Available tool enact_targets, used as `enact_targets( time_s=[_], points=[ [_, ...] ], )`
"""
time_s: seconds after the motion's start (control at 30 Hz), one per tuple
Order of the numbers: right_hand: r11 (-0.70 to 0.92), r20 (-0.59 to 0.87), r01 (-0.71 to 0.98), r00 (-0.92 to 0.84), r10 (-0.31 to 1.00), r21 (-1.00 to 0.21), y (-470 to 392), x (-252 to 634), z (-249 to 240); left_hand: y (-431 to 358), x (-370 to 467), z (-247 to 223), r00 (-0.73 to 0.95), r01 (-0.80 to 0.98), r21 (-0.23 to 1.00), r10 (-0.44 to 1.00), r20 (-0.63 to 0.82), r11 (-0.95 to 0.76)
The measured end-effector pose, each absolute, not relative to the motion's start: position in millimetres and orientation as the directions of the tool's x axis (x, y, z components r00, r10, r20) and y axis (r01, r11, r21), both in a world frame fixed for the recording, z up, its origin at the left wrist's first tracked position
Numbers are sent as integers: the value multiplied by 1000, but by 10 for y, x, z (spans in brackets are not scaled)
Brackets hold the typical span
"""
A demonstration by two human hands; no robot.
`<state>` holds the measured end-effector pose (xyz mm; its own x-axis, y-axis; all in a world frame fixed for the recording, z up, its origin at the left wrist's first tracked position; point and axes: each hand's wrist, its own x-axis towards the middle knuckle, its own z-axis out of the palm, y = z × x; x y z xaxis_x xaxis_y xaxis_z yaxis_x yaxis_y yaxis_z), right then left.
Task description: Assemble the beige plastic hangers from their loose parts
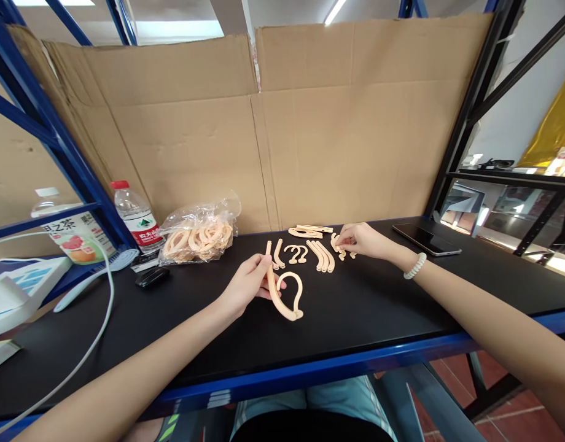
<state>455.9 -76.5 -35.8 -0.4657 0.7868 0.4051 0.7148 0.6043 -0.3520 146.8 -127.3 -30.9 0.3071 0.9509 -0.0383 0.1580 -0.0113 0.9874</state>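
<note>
My left hand (251, 281) is closed on a beige curved piece (279, 302), a long bent arm that meets a hook-shaped part at its lower tip. They form a loop held above the black table. At the small beige parts (341, 253), my right hand (357, 239) has its fingers pinched together; what lies between the fingertips is hidden. Between the hands lie two hook-shaped pieces (303, 254), a group of long curved strips (323, 258) and a couple more strips (277, 254) by my left fingers. Behind them is a stack of flat beige pieces (306, 232).
A clear bag of beige rings (199, 239) and a red-capped water bottle (136, 218) stand at the back left, with a black object (152, 276) before them. A tablet (425, 239) lies right. A white cable (108, 294) crosses the left side. Cardboard (356, 135) walls the back.
</note>
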Motion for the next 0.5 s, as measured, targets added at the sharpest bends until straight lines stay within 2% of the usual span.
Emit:
enact_targets(
  time_s=[0.07,0.13,0.2,0.27,0.33,0.4,0.5],
  points=[
    [607,379,727,-488,786,-323,-813,4522,-349,-1286,1470,-296,271,96,995,963,-13,-13],
    [620,466,722,-454,760,-309,-920,4412,-327,-1301,1480,-289,251,40,999,968,8,-19],
    [694,609,660,-434,664,-286,-1086,4232,-304,-1319,1496,-289,247,0,1000,969,23,-24],
    [828,701,519,-508,500,-214,-1287,4019,-288,-1337,1516,-301,255,-21,999,966,31,-27],
    [922,679,372,-651,340,-105,-1471,3831,-283,-1353,1536,-323,266,-31,999,963,34,-26],
    [953,590,303,-774,231,24,-1588,3713,-290,-1366,1549,-346,283,-41,999,958,41,-31],
    [919,471,343,-854,220,194,-1613,3678,-324,-1376,1550,-359,300,-55,997,951,75,-61]
  ],
)
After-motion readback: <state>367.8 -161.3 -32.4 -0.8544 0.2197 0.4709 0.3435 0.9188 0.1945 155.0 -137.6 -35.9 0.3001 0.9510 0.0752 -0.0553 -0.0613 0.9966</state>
